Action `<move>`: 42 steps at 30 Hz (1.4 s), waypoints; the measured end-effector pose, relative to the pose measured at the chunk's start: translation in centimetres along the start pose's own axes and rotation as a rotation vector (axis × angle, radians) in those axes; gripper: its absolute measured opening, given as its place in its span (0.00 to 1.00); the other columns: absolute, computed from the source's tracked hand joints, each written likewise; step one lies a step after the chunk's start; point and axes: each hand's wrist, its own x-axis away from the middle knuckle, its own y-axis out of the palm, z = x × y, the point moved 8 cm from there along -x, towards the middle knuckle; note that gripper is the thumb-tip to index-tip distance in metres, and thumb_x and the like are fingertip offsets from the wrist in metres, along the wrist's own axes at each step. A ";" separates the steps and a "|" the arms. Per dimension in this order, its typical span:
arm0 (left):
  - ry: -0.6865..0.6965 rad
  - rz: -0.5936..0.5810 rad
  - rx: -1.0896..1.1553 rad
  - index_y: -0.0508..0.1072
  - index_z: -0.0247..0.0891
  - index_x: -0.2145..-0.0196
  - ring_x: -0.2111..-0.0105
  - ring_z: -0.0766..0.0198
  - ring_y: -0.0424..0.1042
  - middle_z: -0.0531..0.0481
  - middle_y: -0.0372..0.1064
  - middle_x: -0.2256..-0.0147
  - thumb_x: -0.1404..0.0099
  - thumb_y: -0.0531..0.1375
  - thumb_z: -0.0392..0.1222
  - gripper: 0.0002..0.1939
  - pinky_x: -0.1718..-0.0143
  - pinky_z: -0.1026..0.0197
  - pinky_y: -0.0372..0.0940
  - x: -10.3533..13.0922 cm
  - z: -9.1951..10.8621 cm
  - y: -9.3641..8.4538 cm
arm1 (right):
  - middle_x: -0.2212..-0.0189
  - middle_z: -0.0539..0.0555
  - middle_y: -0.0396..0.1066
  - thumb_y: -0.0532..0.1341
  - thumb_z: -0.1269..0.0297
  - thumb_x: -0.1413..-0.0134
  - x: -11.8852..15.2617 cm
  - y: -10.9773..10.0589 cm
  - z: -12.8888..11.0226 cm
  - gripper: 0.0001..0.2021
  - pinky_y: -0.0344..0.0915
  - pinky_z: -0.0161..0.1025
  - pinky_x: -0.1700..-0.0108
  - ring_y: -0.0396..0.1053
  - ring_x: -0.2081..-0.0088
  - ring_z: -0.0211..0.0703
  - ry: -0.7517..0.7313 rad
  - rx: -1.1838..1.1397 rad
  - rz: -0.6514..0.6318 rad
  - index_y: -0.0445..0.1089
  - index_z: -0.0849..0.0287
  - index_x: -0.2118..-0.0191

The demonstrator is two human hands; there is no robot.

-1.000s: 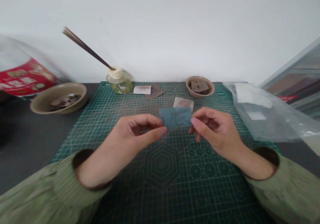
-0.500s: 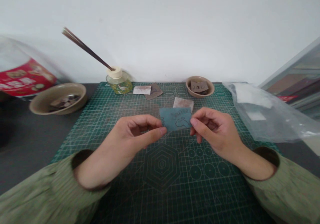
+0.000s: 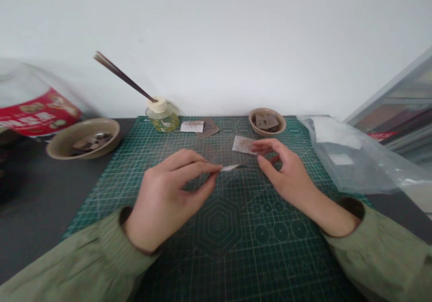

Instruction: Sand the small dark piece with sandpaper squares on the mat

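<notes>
Left grip: paper edge-on, pointing right

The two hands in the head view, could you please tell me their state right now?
Left hand: closed, pinching a thin card.
Right hand: open, nothing visibly held; whether it touches the pale piece cannot be told.

The one view comes from a camera worn on the head, above and behind the left hand and the right hand, facing forward and down. It sits near enough that the sleeves enter from the lower corners, with both hands around mid-frame. Past the hands it takes in the far edge of the mat and the wall; outward of them, the bench.
</notes>
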 end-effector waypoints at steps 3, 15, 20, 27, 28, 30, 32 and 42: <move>0.109 -0.149 -0.052 0.88 0.45 0.56 0.56 0.54 0.78 0.46 0.81 0.56 0.27 0.67 0.36 0.08 0.55 0.50 0.72 0.0 0.4 1.2 | 0.38 0.62 0.79 0.65 0.69 0.32 -0.2 0.2 0.0 0.21 0.73 0.60 0.36 0.77 0.38 0.61 -0.137 0.182 0.020 0.73 0.54 0.36; 0.191 -0.474 0.125 0.70 0.44 0.28 0.30 0.39 0.69 0.37 0.74 0.33 0.33 0.77 0.52 0.41 0.28 0.35 0.64 1.0 0.0 5.3 | 0.34 0.69 0.75 0.66 0.64 0.30 -2.4 2.0 1.7 0.24 0.68 0.66 0.29 0.73 0.32 0.67 -0.277 0.405 -0.060 0.69 0.59 0.32; 0.235 -0.485 0.143 0.73 0.43 0.31 0.38 0.43 0.73 0.39 0.77 0.40 0.32 0.77 0.51 0.36 0.33 0.39 0.67 1.0 0.5 5.4 | 0.39 0.68 0.79 0.67 0.66 0.32 -3.2 2.0 1.4 0.20 0.72 0.62 0.33 0.78 0.38 0.64 -0.306 0.440 -0.079 0.73 0.60 0.37; 0.255 -0.483 0.127 0.77 0.41 0.36 0.45 0.40 0.76 0.40 0.79 0.49 0.36 0.78 0.62 0.38 0.40 0.40 0.66 1.2 0.7 6.1 | 0.41 0.65 0.80 0.68 0.68 0.33 -5.1 3.0 -1.2 0.18 0.72 0.60 0.34 0.78 0.40 0.62 -0.414 0.475 -0.103 0.74 0.58 0.39; 0.254 -0.485 0.125 0.77 0.41 0.36 0.47 0.40 0.77 0.41 0.80 0.51 0.38 0.78 0.64 0.40 0.42 0.40 0.66 1.2 0.7 6.2 | 0.41 0.65 0.80 0.68 0.68 0.33 -5.8 3.2 -1.6 0.18 0.72 0.61 0.34 0.78 0.40 0.63 -0.426 0.478 -0.096 0.74 0.58 0.40; 0.269 -0.492 0.132 0.76 0.41 0.35 0.48 0.40 0.77 0.42 0.80 0.53 0.40 0.79 0.66 0.43 0.43 0.40 0.66 1.3 0.8 6.2 | 0.42 0.65 0.80 0.67 0.68 0.33 -7.6 3.7 -2.4 0.17 0.71 0.62 0.34 0.77 0.40 0.64 -0.443 0.480 -0.078 0.74 0.58 0.40; 0.315 -0.509 0.160 0.75 0.41 0.34 0.46 0.39 0.77 0.40 0.79 0.49 0.39 0.78 0.63 0.43 0.40 0.39 0.65 1.4 1.1 6.1 | 0.43 0.66 0.80 0.67 0.69 0.33 -9.5 4.3 -3.0 0.17 0.71 0.63 0.34 0.76 0.41 0.66 -0.453 0.475 -0.059 0.75 0.58 0.40; 0.425 -0.560 0.213 0.73 0.41 0.31 0.37 0.41 0.73 0.38 0.76 0.38 0.38 0.73 0.40 0.38 0.31 0.41 0.65 1.8 1.9 5.7 | 0.43 0.62 0.80 0.66 0.64 0.29 -12.8 6.1 -5.8 0.20 0.70 0.62 0.32 0.75 0.39 0.62 -0.493 0.389 -0.116 0.75 0.54 0.35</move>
